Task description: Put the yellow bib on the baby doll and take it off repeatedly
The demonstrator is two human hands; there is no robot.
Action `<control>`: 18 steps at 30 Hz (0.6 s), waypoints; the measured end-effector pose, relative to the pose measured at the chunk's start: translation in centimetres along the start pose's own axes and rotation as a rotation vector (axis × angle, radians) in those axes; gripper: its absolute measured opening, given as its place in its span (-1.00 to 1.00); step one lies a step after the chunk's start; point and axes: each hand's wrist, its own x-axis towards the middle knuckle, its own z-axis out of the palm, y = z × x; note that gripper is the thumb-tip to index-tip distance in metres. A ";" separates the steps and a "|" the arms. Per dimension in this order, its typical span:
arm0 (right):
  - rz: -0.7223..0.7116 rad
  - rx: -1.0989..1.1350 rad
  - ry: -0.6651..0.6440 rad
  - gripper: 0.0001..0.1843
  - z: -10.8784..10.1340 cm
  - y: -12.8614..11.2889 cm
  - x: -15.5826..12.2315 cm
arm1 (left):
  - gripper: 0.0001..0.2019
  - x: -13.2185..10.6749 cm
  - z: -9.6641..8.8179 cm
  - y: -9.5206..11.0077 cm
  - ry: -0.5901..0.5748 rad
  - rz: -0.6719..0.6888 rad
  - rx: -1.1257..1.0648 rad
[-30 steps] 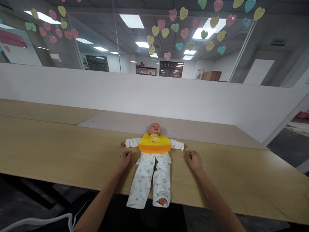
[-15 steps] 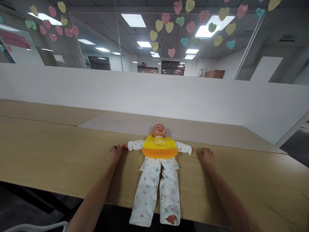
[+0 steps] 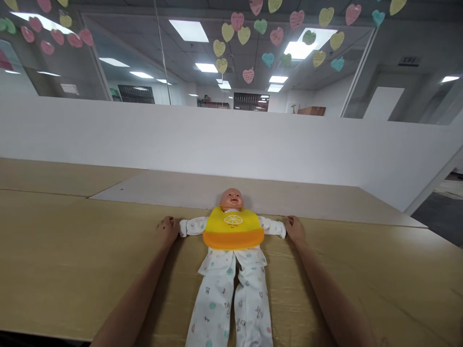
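A baby doll [image 3: 231,198] lies on its back on the wooden table, its arms stretched out to both sides. It wears white printed pajamas [image 3: 214,295] and a yellow bib [image 3: 233,225] with an orange lower pocket and a citrus-slice picture. My left hand [image 3: 168,230] is closed at the end of the doll's sleeve on the left, covering the doll's hand there. At the other cuff, my right hand [image 3: 295,229] has its fingers curled round the sleeve's end, and that doll hand is hidden too. The doll's feet are out of frame.
The wooden tabletop [image 3: 72,260] spreads to both sides. Behind the doll runs a greyish panel [image 3: 311,197], then a low white wall [image 3: 181,140]. Above it, glass panes carry several heart-shaped sticky notes [image 3: 238,21].
My right hand has moved left from the bare table onto the doll's cuff. My left hand has closed in on the other doll hand. The view has shifted, cutting off the doll's feet.
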 end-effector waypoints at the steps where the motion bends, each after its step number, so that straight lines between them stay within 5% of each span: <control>1: -0.011 -0.006 -0.007 -0.55 0.1 -0.2 0.0 | -0.71 0.0 0.2 -0.2 0.001 0.004 0.013; 18: -0.108 -0.219 -0.052 -0.62 -1.2 0.3 -1.2 | -0.64 -1.3 -1.5 -1.4 -0.024 -0.096 0.143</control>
